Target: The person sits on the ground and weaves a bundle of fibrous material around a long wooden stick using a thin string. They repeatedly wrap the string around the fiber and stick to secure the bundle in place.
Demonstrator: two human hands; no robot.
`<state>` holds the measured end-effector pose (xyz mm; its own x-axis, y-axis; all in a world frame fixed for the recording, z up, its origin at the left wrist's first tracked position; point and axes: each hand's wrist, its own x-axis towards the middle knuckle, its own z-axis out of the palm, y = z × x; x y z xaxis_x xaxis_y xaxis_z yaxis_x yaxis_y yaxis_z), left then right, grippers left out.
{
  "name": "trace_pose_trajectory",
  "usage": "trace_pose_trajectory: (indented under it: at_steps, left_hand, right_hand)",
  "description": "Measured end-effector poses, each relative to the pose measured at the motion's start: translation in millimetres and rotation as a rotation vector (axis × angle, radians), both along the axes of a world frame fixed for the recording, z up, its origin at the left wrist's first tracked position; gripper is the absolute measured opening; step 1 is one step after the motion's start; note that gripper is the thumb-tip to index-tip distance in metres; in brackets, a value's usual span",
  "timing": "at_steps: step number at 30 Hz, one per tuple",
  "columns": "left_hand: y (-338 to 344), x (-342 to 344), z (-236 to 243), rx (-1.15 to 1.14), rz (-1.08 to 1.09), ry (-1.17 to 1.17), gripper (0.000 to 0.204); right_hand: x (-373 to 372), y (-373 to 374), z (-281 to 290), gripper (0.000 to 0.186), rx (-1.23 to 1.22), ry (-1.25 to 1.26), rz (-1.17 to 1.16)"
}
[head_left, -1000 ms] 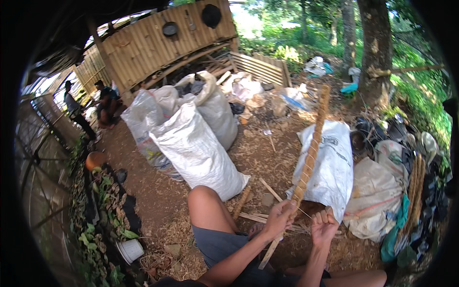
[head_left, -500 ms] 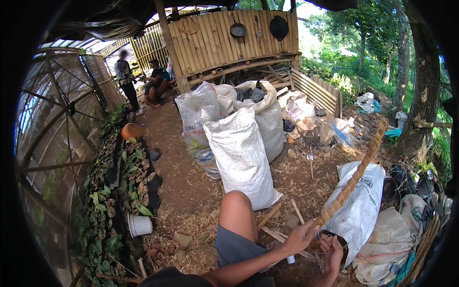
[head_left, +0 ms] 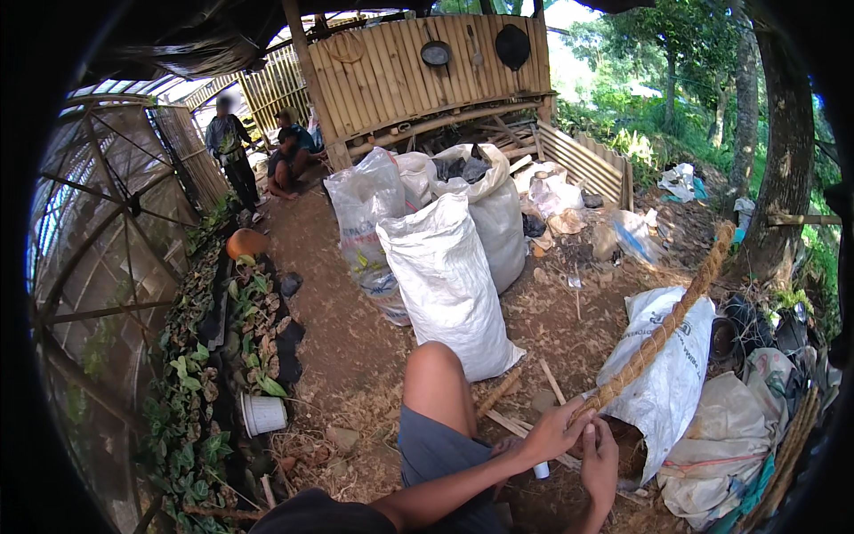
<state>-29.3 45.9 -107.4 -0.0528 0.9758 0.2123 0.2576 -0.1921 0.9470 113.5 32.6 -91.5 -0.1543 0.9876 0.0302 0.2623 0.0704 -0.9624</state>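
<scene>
A long pole wrapped in brown fibre (head_left: 663, 334) slants up to the right from my lap, over a white sack. Around its lower end my left hand (head_left: 553, 429) is closed. My right hand (head_left: 601, 456) is beside it, thumb and fingertips pinched together close to the wrapping; what they hold is too small to make out. Below the left hand is a small white cylinder (head_left: 541, 470). The open mouth of the white sack (head_left: 663, 383) faces my hands, with something dark brown inside.
Several stuffed sacks (head_left: 449, 285) stand ahead of my bent knee. Sticks (head_left: 556, 383) lie on the dirt by the hands. Crumpled sacks (head_left: 721, 445) are piled at the right. Leafy plants and a white pot (head_left: 263, 414) line the left. Two or more people (head_left: 233, 151) are far back.
The right hand has shifted up and left against the pole's lower end, and a thin pale strand by its fingers no longer shows. The pole's top has tipped slightly right.
</scene>
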Motion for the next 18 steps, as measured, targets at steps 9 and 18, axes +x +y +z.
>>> trace_pose_trajectory:
  at_steps: [9, 18]
  left_hand:
    - [3.3, -0.8, -3.1, 0.033, 0.025, 0.109, 0.029]
    - [-4.6, 17.6, 1.4, -0.121, 0.014, -0.261, 0.04]
  right_hand:
    - [16.9, 4.3, -14.5, 0.025, -0.126, 0.208, 0.032]
    - [-17.9, 3.1, -12.8, 0.009, 0.053, 1.178, -0.273]
